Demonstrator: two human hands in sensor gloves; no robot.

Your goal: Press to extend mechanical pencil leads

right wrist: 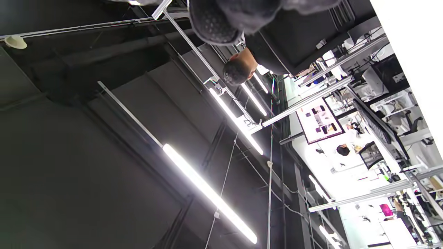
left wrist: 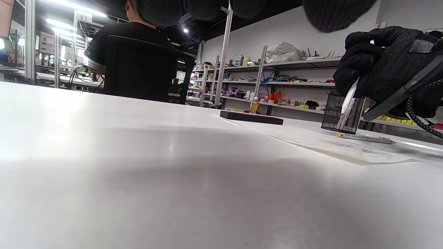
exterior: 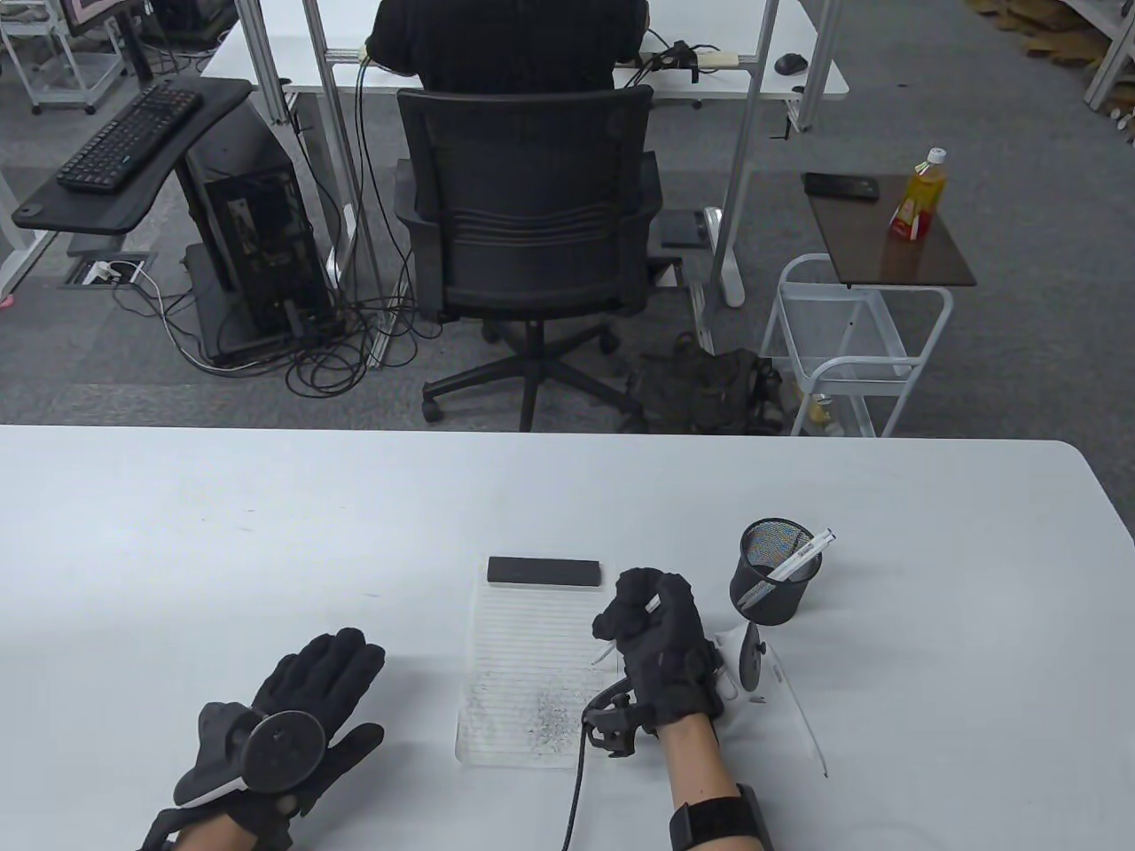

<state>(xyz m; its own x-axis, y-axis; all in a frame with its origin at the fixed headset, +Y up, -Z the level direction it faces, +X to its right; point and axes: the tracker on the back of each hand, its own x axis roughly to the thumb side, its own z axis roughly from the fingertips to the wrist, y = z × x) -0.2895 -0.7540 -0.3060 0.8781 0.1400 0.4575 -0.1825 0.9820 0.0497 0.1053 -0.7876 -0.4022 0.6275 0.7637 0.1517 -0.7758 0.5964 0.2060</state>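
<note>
White table, bit scuffed and shiny. Lined pad in the middle, smudged grey, black block on its top edge. Right hand clenched round a white pencil, tip over the pad. Left hand flat and loose on the table, holding nothing. Mesh cup with pens just right. Beyond: grey carpet, office chair, shelves.

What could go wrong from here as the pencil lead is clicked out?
The right hand holds the mechanical pencil tip-down over the lined paper; extended lead might snap against it. The mesh pen cup stands close by, so an elbow swing could tip it. The left hand lies off the paper, which could slide.
</note>
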